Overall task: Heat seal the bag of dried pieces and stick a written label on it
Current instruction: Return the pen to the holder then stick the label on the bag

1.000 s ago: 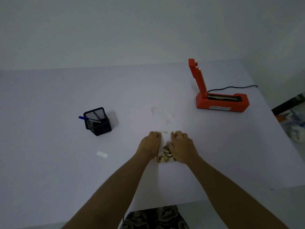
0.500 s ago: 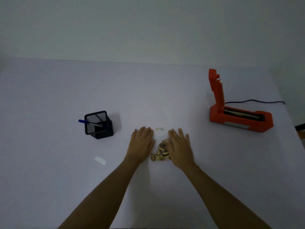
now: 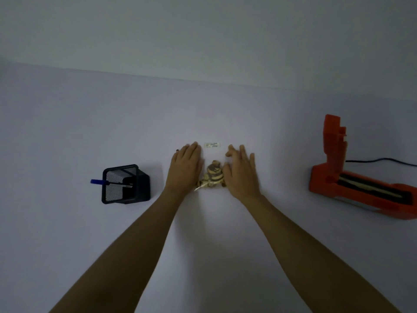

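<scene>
Both hands flat on white table [image 3: 67, 132], palms down, fingers spread, gripping nothing. Left hand [image 3: 185, 169] and right hand [image 3: 241, 171] flank bag of dried pieces [image 3: 212, 177] at table centre, label [image 3: 211, 145] stuck near its far end. Orange heat sealer [image 3: 352, 177], lid raised, well right; black pen holder [image 3: 125, 184] with blue pen [image 3: 97, 181] left.

A plain, bare workroom. A white worktop [image 3: 90, 132] meets a blank wall [image 3: 203, 30]. It carries an orange heat sealer [image 3: 352, 186] and a mesh pen holder [image 3: 125, 184].
</scene>
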